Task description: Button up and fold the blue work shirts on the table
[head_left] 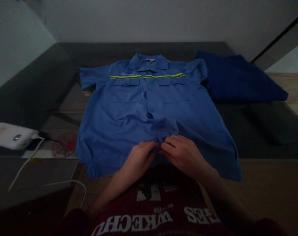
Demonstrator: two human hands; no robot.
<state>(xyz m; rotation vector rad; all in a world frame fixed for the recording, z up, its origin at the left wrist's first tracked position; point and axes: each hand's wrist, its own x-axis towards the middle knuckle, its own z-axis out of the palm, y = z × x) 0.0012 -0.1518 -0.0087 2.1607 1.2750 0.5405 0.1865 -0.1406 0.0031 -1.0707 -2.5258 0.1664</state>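
Observation:
A blue short-sleeved work shirt (121, 121) lies spread face up, its collar at the far end and its hem toward me. Across its chest runs a yellow-green stripe above two flap pockets. My left hand (144, 152) pinches the button placket near the hem. Close beside it, my right hand (182, 152), with a ring on one finger, grips the other edge of the same placket. The cloth is bunched up between the fingertips. Whatever button sits under the fingers is hidden. Higher up the placket, several buttons show.
The shirt rests on a dark glass-topped table (65, 55). Folded darker blue cloth (242, 78) lies at the right, touching the sleeve. On the left sits a white power-bank-like device (14, 136) with a white cable (26, 165). A wall stands behind the table.

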